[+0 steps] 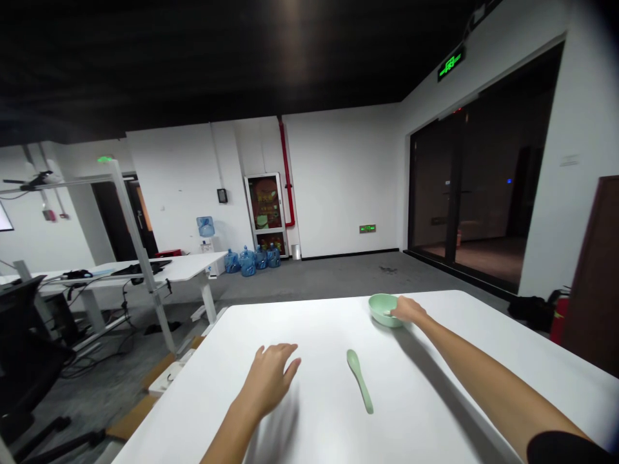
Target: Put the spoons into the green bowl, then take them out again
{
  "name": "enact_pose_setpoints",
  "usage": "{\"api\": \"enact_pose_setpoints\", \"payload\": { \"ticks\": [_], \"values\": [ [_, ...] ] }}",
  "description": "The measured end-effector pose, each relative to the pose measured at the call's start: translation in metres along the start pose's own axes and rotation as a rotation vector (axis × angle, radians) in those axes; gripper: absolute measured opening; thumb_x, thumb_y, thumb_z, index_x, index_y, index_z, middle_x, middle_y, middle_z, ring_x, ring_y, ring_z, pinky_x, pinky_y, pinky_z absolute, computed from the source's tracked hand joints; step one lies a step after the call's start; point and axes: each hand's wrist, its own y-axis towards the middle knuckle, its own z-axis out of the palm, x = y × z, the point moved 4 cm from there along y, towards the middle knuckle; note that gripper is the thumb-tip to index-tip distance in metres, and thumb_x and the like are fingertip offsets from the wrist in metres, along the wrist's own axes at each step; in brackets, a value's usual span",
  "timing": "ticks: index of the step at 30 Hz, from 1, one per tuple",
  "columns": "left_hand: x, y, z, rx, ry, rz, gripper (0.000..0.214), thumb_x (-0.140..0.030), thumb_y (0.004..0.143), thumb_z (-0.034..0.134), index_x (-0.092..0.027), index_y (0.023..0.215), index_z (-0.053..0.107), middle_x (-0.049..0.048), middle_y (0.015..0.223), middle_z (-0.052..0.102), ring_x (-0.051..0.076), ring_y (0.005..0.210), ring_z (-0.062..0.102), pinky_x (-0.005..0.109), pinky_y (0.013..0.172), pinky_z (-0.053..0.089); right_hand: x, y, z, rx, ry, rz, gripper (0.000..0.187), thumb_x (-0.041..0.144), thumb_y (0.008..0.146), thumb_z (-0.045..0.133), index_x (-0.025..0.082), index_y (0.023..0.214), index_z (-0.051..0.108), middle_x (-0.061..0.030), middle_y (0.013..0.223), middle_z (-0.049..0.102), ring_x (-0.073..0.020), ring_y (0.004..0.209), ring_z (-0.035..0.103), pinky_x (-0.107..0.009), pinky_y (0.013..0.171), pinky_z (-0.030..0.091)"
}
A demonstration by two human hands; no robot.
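Far left, a dark office chair [24,348] stands by a white desk [145,274] strewn with black cables. Behind it, a water dispenser [206,227] carries one blue bottle, and four blue water jugs [246,261] stand on the floor just right of it. A red pipe [287,174] runs down the wall beyond.

Foreground, a white table [193,399] carries one spoon and one bowl. The left hand [268,380] is palm down, fingers spread and lightly curled, holding nothing; at this angle it is hard to say whether the fingertips touch the tabletop. The pale green spoon [359,380] lies flat between the hands, to the right of the left hand and apart from it. Its long axis runs from the head on the far side to the handle on the near side, slanting slightly rightward toward the person. The left hand looks marginally nearer, though the wide lens makes this uncertain.

The pale green bowl [384,310] sits upright near the far table edge. The right hand [409,310], fingers pressed together, touches its right rim; any pinch is hard to tell.

Far right: glass doors [457,193], a red fire extinguisher [558,316].
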Motion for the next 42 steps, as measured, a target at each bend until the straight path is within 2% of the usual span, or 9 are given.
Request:
{"api": "enact_pose_setpoints", "payload": {
  "ticks": [4, 9, 14, 18, 27, 31, 35, 38, 42],
  "values": [
    [0.0, 0.001, 0.001, 0.003, 0.006, 0.001, 0.047, -0.045, 0.099, 0.033, -0.027, 0.135, 0.057, 0.0051, 0.14, 0.061, 0.025, 0.131, 0.054, 0.05, 0.116, 0.031, 0.001, -0.014, -0.023, -0.029, 0.033, -0.009, 0.053, 0.061, 0.08, 0.057, 0.014, 0.102, 0.071, -0.0201, 0.105, 0.071, -0.0314, 0.093, 0.068, -0.035, 0.068, 0.048],
    [0.001, 0.001, 0.001, 0.001, 0.025, 0.007, 0.048, -0.046, 0.098, 0.034, -0.025, 0.135, 0.057, 0.0063, 0.14, 0.061, 0.025, 0.131, 0.054, 0.049, 0.114, 0.034, -0.009, -0.051, -0.058, -0.057, 0.03, -0.072, 0.033, 0.045, 0.083, 0.057, 0.016, 0.085, 0.072, -0.016, 0.093, 0.073, -0.0255, 0.083, 0.068, -0.03, 0.065, 0.044],
    [-0.002, -0.002, -0.001, -0.001, 0.03, 0.023, 0.051, -0.047, 0.098, 0.033, -0.023, 0.135, 0.058, 0.0067, 0.14, 0.061, 0.025, 0.13, 0.055, 0.044, 0.111, 0.039, -0.036, -0.092, -0.074, -0.039, 0.069, -0.071, 0.035, 0.044, 0.085, 0.056, 0.016, 0.069, 0.07, -0.0122, 0.073, 0.072, -0.0206, 0.07, 0.066, -0.028, 0.064, 0.041],
    [-0.004, -0.007, -0.004, 0.003, 0.032, 0.017, 0.052, -0.047, 0.097, 0.033, -0.022, 0.135, 0.058, 0.0069, 0.141, 0.061, 0.025, 0.131, 0.054, 0.043, 0.11, 0.04, -0.06, -0.113, -0.07, -0.021, 0.046, -0.068, 0.038, 0.041, 0.086, 0.055, 0.016, 0.059, 0.065, -0.0112, 0.069, 0.07, -0.0186, 0.066, 0.064, -0.027, 0.063, 0.039],
    [-0.006, -0.012, -0.005, 0.007, 0.03, 0.007, 0.053, -0.049, 0.096, 0.035, -0.022, 0.134, 0.059, 0.0076, 0.14, 0.061, 0.027, 0.131, 0.055, 0.043, 0.108, 0.042, -0.1, -0.127, -0.051, 0.055, -0.033, 0.025, 0.022, 0.028, 0.084, 0.054, 0.015, 0.069, 0.064, -0.0101, 0.067, 0.067, -0.0194, 0.065, 0.064, -0.028, 0.06, 0.04],
    [-0.006, -0.012, -0.004, 0.005, 0.036, 0.012, 0.052, -0.05, 0.095, 0.035, -0.024, 0.133, 0.059, 0.0071, 0.139, 0.062, 0.026, 0.13, 0.055, 0.042, 0.108, 0.042, -0.118, -0.124, -0.043, 0.062, -0.076, 0.074, 0.016, 0.026, 0.081, 0.058, 0.013, 0.084, 0.066, -0.0127, 0.077, 0.069, -0.0233, 0.072, 0.067, -0.03, 0.062, 0.043],
    [-0.006, -0.012, -0.004, 0.007, 0.033, 0.008, 0.052, -0.048, 0.095, 0.035, -0.022, 0.134, 0.059, 0.0075, 0.14, 0.062, 0.027, 0.13, 0.055, 0.043, 0.107, 0.042, -0.137, -0.118, -0.033, 0.044, -0.105, 0.118, 0.023, 0.025, 0.079, 0.059, 0.013, 0.097, 0.067, -0.0168, 0.096, 0.07, -0.0267, 0.086, 0.069, -0.031, 0.067, 0.046],
    [-0.007, -0.012, -0.004, 0.008, 0.031, 0.009, 0.052, -0.048, 0.096, 0.034, -0.023, 0.133, 0.059, 0.0074, 0.139, 0.062, 0.026, 0.13, 0.056, 0.042, 0.107, 0.042, -0.15, -0.113, -0.024, 0.04, -0.106, 0.15, 0.028, 0.024, 0.077, 0.061, 0.012, 0.101, 0.067, -0.0186, 0.106, 0.068, -0.0285, 0.092, 0.068, -0.033, 0.069, 0.047],
    [-0.007, -0.012, -0.005, 0.005, 0.031, 0.012, 0.052, -0.048, 0.096, 0.034, -0.022, 0.133, 0.059, 0.0074, 0.139, 0.062, 0.026, 0.13, 0.056, 0.042, 0.107, 0.043, -0.163, -0.109, -0.015, 0.062, -0.087, 0.159, 0.029, 0.022, 0.075, 0.062, 0.012, 0.102, 0.066, -0.0188, 0.107, 0.067, -0.0288, 0.092, 0.068, -0.033, 0.07, 0.047]
  ]
}}
